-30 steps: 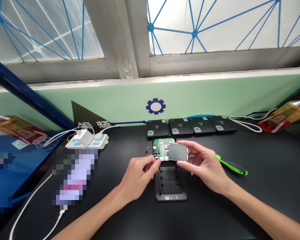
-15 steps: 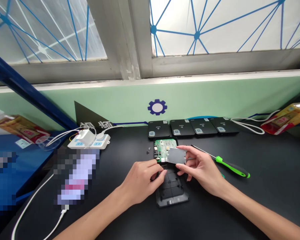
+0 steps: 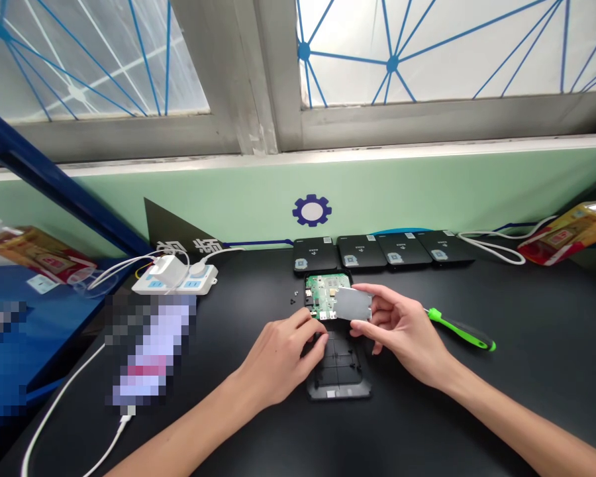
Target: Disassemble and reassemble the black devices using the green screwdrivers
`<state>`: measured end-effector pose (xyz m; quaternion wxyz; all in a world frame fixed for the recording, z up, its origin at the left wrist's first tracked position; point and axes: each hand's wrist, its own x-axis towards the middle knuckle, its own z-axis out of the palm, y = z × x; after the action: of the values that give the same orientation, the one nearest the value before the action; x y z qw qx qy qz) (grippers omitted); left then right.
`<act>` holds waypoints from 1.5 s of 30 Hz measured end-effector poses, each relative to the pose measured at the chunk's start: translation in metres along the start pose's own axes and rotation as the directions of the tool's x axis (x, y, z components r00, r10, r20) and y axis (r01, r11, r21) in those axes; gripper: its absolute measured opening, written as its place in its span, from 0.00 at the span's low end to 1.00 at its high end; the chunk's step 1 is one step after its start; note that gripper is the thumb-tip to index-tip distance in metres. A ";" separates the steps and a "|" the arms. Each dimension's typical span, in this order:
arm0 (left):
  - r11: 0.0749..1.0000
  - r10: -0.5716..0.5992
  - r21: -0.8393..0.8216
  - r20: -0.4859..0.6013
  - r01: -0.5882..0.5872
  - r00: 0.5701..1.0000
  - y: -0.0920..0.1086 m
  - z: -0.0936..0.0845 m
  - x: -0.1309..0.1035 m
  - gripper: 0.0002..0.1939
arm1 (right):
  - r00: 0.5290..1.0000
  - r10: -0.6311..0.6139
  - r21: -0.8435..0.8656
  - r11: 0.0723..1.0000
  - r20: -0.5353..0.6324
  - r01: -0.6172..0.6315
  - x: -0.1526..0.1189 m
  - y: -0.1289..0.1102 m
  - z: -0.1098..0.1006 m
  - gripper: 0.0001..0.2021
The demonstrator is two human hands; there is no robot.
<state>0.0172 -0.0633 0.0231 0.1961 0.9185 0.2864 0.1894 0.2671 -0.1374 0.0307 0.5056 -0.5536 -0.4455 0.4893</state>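
Note:
A thin grey metal plate (image 3: 353, 305) is pinched at its right edge between the thumb and fingers of my right hand (image 3: 397, 324). It is held over the right part of a green circuit board (image 3: 320, 291) in a black box shell. My left hand (image 3: 291, 354) is at the shell's front left corner, its fingers curled inward; whether something small is between them is hidden. Just in front of the shell lies a black cover (image 3: 338, 361), inner ribs up, partly behind my left fingertips. Small dark screws (image 3: 293, 301) lie left of the board.
Several closed black boxes (image 3: 315, 255) stand in a row along the wall. A green and black screwdriver (image 3: 461, 331) lies to the right. On the left are a white power strip (image 3: 176, 278), a blurred-out phone (image 3: 153, 351) and its white cable (image 3: 54, 411).
My right hand has shifted the metal plate slightly to the right over the board. The black cover now appears slightly higher in view. My left hand stays nearly in place.

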 end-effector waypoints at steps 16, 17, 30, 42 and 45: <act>0.533 -0.259 -0.830 0.025 0.165 0.966 0.014 -0.014 0.003 0.19 | 0.983 -0.044 0.055 0.998 0.179 0.035 -0.013 -0.003 0.006 0.32; 0.487 -0.228 -0.858 0.054 0.162 0.972 0.014 -0.012 0.004 0.24 | 0.983 -0.046 0.058 0.998 0.180 0.036 -0.013 -0.003 0.006 0.31; 0.661 -0.428 -0.727 -0.164 0.184 0.889 -0.027 -0.018 0.018 0.21 | 0.982 -0.052 0.073 0.997 0.182 0.039 -0.014 -0.005 0.007 0.31; 0.732 -0.413 -0.620 -0.072 0.283 0.908 -0.041 -0.017 0.026 0.26 | 0.983 -0.053 0.077 0.996 0.176 0.040 -0.014 -0.004 0.006 0.32; 0.767 -0.389 -0.574 -0.062 0.285 0.919 -0.035 -0.019 0.027 0.25 | 0.984 -0.057 0.077 0.996 0.169 0.044 -0.013 -0.005 0.006 0.32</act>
<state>0.0128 -0.0158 0.0292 0.4582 0.7343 0.3959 0.3067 0.2592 -0.1494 0.0369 0.4975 -0.4793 -0.4830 0.5380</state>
